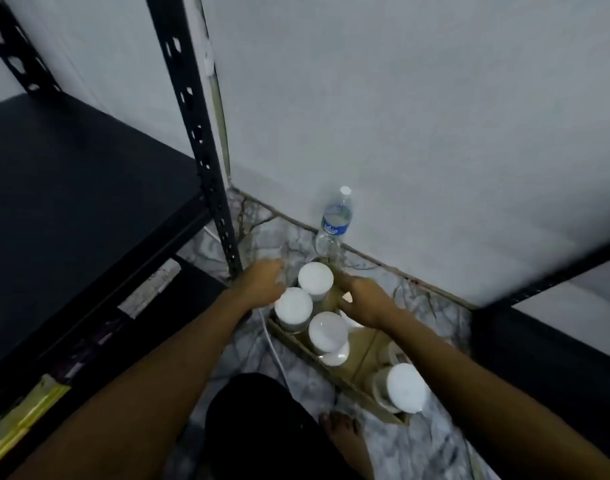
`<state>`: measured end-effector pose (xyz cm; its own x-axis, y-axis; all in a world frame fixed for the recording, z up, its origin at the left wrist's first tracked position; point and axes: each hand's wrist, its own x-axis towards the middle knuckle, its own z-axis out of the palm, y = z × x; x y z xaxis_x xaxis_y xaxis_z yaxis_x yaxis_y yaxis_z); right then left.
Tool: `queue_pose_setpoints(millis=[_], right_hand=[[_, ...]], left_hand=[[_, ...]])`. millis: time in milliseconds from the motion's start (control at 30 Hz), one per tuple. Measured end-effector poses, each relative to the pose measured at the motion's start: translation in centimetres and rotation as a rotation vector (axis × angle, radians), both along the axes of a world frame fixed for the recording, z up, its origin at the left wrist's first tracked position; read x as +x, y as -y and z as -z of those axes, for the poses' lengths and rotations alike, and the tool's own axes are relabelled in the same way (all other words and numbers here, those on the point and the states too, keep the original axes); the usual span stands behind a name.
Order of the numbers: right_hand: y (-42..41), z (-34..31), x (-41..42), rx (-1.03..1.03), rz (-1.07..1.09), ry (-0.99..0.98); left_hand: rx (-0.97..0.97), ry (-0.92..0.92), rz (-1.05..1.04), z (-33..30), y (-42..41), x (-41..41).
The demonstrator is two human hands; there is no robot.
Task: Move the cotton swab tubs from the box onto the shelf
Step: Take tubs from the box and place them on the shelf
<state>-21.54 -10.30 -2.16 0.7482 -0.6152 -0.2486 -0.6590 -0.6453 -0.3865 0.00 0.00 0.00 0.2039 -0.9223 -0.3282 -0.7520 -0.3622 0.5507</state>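
Note:
A cardboard box stands on the marble floor and holds several cotton swab tubs with white lids. Three of the tubs stand at its far end, and another tub is at the near end. My left hand is at the box's far left corner, touching the sides of the two far tubs; blur hides its grip. My right hand curls down over a tub whose white lid shows between thumb and fingers. The black shelf on the left is bare.
A water bottle stands by the wall just beyond the box. The rack's black upright post rises next to my left hand. A white cable runs along the floor beside the box. My knee and bare foot are in front.

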Motion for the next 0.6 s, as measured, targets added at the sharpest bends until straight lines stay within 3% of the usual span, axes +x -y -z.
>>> queue_pose_setpoints(millis=[133,267,433,500,600], right_hand=[[-1.5,5.1,-1.8,0.014,-0.039,-0.151],[-2.5,10.8,-3.0,-0.099,-0.164,-0.294],[-3.9,13.6,-3.1,-0.221,-0.173,-0.283],[-4.1,14.1,-3.0,-0.238,-0.196,-0.253],[-4.1,14.8,-2.9,-0.301,-0.186,-0.207]], left_hand=[[0.153,0.042,0.009,5.1,-0.1,-0.8],[0.161,0.116,-0.002,10.7,0.1,-2.4],[0.194,0.284,0.095,15.1,0.6,-4.2],[0.236,0.261,0.071,15.4,1.4,-4.3],[0.150,0.248,0.022,15.9,2.0,-4.8]])
